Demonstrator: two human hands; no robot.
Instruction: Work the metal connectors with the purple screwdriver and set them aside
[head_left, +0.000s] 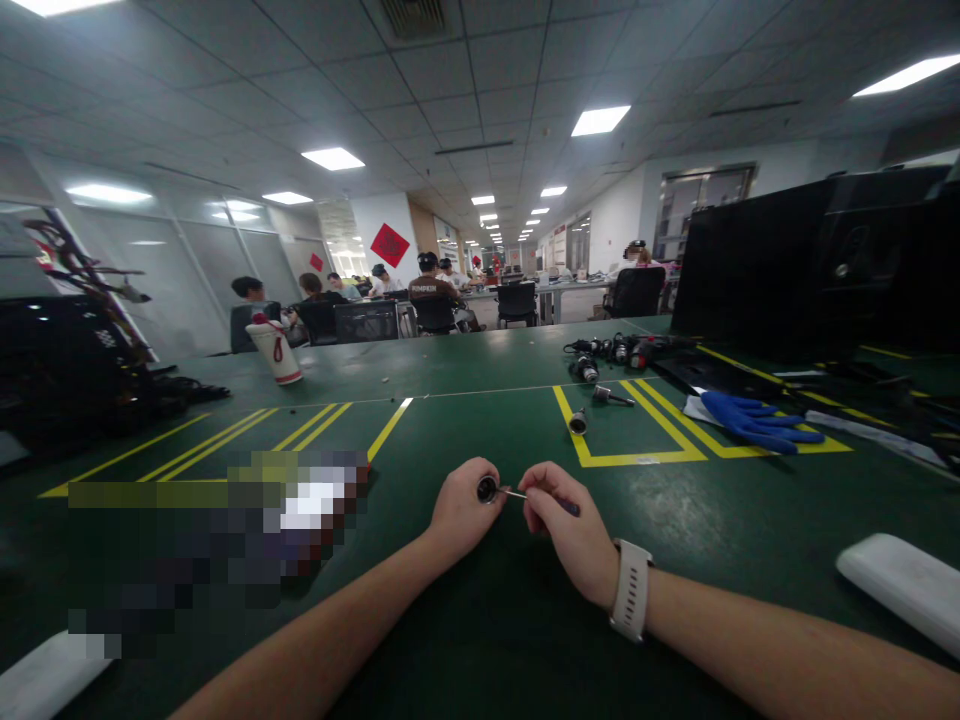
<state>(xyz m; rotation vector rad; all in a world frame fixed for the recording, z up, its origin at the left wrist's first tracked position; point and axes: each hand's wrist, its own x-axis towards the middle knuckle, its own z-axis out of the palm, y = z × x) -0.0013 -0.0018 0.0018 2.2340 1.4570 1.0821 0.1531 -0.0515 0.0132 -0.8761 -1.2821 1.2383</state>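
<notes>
My left hand (463,510) rests on the green table mat (487,420), its fingers closed round a small black round part (487,489) with a shiny face. My right hand (568,528) lies just right of it and pinches a thin screwdriver (541,499), whose metal tip points into the part. A white watch is on my right wrist. Both forearms lie on the mat in front of me.
Several small black parts (604,352) and a loose tool (613,398) lie inside yellow floor-tape lines at the back right, beside a blue glove (754,420). A black case (810,265) stands far right, a white paper cup (275,350) back left. People sit at distant desks.
</notes>
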